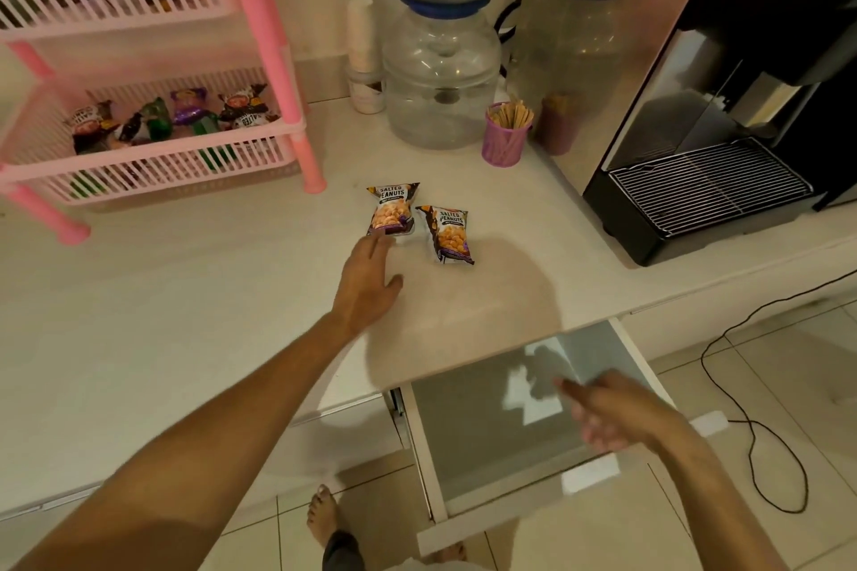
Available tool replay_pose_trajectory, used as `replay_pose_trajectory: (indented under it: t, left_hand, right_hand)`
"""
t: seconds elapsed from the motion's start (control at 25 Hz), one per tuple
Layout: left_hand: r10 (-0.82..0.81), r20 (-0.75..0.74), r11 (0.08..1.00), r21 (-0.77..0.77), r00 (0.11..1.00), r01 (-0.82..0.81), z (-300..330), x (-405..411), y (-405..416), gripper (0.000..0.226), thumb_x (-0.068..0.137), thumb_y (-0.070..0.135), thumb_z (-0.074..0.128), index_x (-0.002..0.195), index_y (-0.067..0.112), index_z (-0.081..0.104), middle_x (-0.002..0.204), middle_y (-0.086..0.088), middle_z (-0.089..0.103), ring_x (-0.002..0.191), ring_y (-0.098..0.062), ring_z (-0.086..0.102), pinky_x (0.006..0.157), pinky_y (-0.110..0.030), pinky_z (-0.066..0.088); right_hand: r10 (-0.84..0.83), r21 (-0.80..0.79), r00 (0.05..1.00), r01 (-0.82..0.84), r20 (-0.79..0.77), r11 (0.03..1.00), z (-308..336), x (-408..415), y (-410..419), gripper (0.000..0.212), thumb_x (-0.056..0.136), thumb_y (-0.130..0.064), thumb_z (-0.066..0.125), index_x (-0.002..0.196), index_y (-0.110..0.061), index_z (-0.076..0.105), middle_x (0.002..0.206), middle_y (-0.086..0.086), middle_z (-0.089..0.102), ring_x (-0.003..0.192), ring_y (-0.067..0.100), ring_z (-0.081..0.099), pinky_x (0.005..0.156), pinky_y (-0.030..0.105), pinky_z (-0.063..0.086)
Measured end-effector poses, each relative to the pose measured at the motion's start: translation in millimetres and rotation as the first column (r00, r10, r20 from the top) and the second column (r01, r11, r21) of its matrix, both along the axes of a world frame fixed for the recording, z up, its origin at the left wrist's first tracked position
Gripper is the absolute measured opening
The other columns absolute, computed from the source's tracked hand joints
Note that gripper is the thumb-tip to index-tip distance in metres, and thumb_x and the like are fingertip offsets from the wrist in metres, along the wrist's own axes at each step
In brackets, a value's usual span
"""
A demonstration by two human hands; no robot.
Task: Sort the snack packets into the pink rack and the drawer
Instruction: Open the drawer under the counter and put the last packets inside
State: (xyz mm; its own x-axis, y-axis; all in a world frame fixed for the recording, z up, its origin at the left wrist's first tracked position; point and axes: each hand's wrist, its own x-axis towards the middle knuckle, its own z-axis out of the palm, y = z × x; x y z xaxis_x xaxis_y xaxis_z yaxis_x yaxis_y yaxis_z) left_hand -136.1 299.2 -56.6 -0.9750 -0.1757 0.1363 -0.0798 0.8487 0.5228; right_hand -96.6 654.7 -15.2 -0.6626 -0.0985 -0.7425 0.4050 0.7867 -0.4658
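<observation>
Cream laminate covers the desk, where two salted-peanut packets lie face up side by side near the middle. The left packet sits at about 11 o'clock from the right packet, the two just apart. The left hand reaches over the desk with its fingers straight and slightly spread, holding nothing; the fingertips are at the near bottom edge of the left packet, touching it or just short of it, I cannot tell which. The right packet lies at about 2 o'clock from that hand, near but not touched.

At 5 o'clock from the packets the drawer stands pulled out below the desk edge, its pale floor showing. The right hand hovers over it, blurred, fingers loosely extended and holding nothing.

At 10 o'clock from the packets stands the pink rack, with more snack packets leaning upright in its lower basket and others dimly seen in the upper one. At 1 o'clock a purple cup of wooden sticks stands beside a clear water jar, with a black coffee machine at 3 o'clock.
</observation>
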Motion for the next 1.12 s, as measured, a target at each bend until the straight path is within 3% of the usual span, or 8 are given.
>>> replay_pose_trajectory:
  t: [0.12,0.24,0.4,0.64,0.76,0.92,1.0,1.12]
  left_hand:
    - [0.059,0.034,0.997,-0.044,0.998,-0.057,7.0,-41.4,-15.8,0.07,0.079,0.02,0.07,0.139,0.006,0.037,0.15,-0.02,0.03,0.134,-0.038,0.03,0.109,-0.047,0.032]
    - [0.15,0.119,0.988,0.006,0.981,-0.152,12.1,-77.9,-18.3,0.073,0.083,0.03,0.066,0.143,0.01,0.029,0.145,-0.021,0.034,0.128,-0.04,0.037,0.101,-0.05,0.039]
    - [0.212,0.169,0.973,0.051,0.962,-0.224,11.9,-102.3,-15.9,0.067,0.09,0.03,0.056,0.144,0.009,0.023,0.117,-0.025,0.059,0.104,-0.044,0.057,0.082,-0.049,0.05]
    - [0.179,0.134,0.969,0.145,0.975,-0.198,25.8,-77.4,1.1,0.053,0.081,0.027,0.066,0.128,0.013,0.044,0.107,-0.015,0.068,0.092,-0.036,0.064,0.075,-0.041,0.053]
    - [0.088,0.107,0.95,0.29,0.99,-0.116,32.7,-29.4,24.1,0.052,0.076,0.027,0.064,0.126,0.022,0.049,0.105,-0.005,0.071,0.087,-0.025,0.066,0.069,-0.026,0.048]
    - [-0.067,0.134,0.912,0.41,0.989,0.006,35.9,42.8,48.8,0.058,0.07,0.025,0.067,0.126,0.031,0.05,0.104,0.004,0.071,0.087,-0.011,0.067,0.067,-0.012,0.048]
    - [-0.117,0.161,0.906,0.422,0.98,0.039,35.4,71.2,60.5,0.06,0.07,0.021,0.068,0.126,0.036,0.049,0.104,0.005,0.071,0.085,-0.008,0.067,0.067,-0.009,0.049]
    - [-0.158,0.169,0.914,0.398,0.973,0.079,34.3,101.4,80.6,0.06,0.073,0.022,0.066,0.126,0.04,0.046,0.108,0.005,0.071,0.09,-0.008,0.066,0.076,-0.02,0.053]
  right_hand:
    - [0.075,-0.016,0.936,-0.086,-0.344,0.996,21.2,-67.6,-65.5,0.049,0.083,-0.065,0.053,0.093,-0.019,0.068,0.087,-0.002,0.074,0.078,0.018,0.071,0.076,0.034,0.055]
    - [0.154,0.068,0.813,-0.14,-0.561,0.988,19.6,-122.5,-144.1,0.058,0.083,-0.06,0.054,0.121,-0.016,0.059,0.119,0.005,0.066,0.109,0.027,0.06,0.081,0.031,0.041]
    - [0.152,0.139,0.808,-0.087,-0.569,0.986,-2.4,-156.1,-214.2,0.061,0.08,-0.051,0.059,0.123,-0.01,0.052,0.122,0.013,0.059,0.112,0.035,0.056,0.089,0.039,0.045]
    - [0.207,0.174,0.778,-0.127,-0.593,0.976,-14.6,-149.5,-195.4,0.041,0.077,-0.032,0.063,0.111,-0.011,0.057,0.109,0.013,0.064,0.096,0.033,0.06,0.076,0.034,0.046]
    - [0.237,0.077,0.826,-0.231,-0.511,0.97,-3.7,-123.3,-143.7,0.029,0.074,-0.035,0.065,0.097,-0.017,0.063,0.091,0.006,0.068,0.076,0.023,0.061,0.064,0.033,0.047]
    - [0.291,-0.266,0.934,-0.34,-0.208,0.902,6.5,-77.6,-67.6,0.023,0.078,-0.026,0.073,0.1,-0.022,0.068,0.097,0.005,0.07,0.087,0.021,0.068,0.074,0.035,0.056]
    - [0.392,-0.324,0.919,-0.387,-0.053,0.863,-1.8,-60.4,-41.4,0.029,0.078,-0.02,0.075,0.105,-0.018,0.068,0.101,0.004,0.071,0.089,0.018,0.069,0.074,0.029,0.055]
    - [0.577,-0.219,0.809,-0.547,0.11,0.808,-29.9,-44.5,-27.7,0.026,0.073,-0.025,0.074,0.097,-0.015,0.071,0.094,0.01,0.074,0.081,0.021,0.07,0.072,0.037,0.054]
